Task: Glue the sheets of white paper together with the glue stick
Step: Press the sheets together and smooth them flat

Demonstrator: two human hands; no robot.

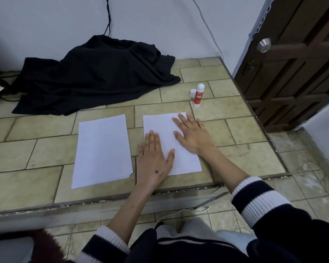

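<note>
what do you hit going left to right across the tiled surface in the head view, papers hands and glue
stack of white paper → left hand → right hand, both flat on the right-hand sheet; the glue stick stands farther back, overlapping the right hand's span.

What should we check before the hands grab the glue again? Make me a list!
1. Both hands free: ok. The left hand and right hand lie flat on the right sheet, holding nothing.
2. Glue stick within sight: ok, standing upright beyond the right sheet.
3. Cap off: ok, it seems to stand beside the stick.
4. More paper ready: ok, the left stack lies beside the right sheet, apart from it.
5. Glue already spread on the right sheet: cannot tell.
6. Black cloth clear of the paper: ok.
</note>
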